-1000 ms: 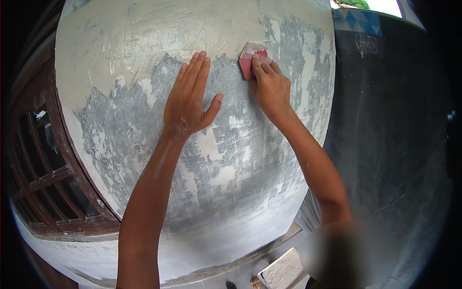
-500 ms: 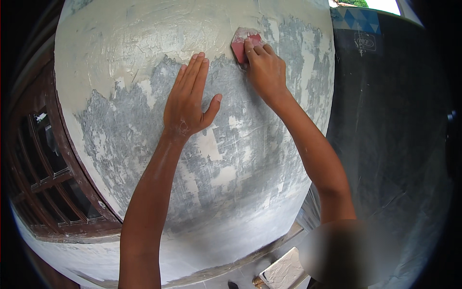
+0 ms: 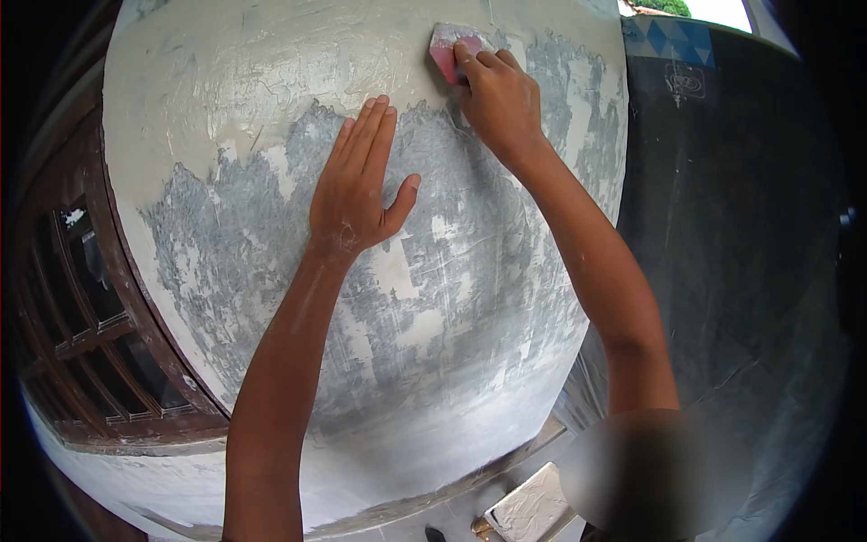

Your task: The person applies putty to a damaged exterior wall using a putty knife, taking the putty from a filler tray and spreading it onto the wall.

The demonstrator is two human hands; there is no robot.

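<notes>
A wall (image 3: 397, 334) fills the middle, grey and patchy below, with a cream coat of wet-looking putty (image 3: 271, 81) across its upper part. My right hand (image 3: 501, 95) is closed round a flat red putty scraper (image 3: 444, 56), whose whitish, smeared edge lies against the coated area. My left hand (image 3: 355, 185) rests flat on the grey part just under the ragged border of the putty. Its fingers point upward and the thumb stands apart; nothing is in it.
On the left is a brown wooden window frame (image 3: 172, 352) with dark panes. Dark sheeting (image 3: 741, 226) with a blue patterned strip hangs at the right. Low down, near the wall's foot, stands a tray (image 3: 528, 506) of cream putty. A blurred patch hides part of the lower right.
My right hand has slid the scraper a little upward and slightly left on the wall. The left hand stays almost where it was.
</notes>
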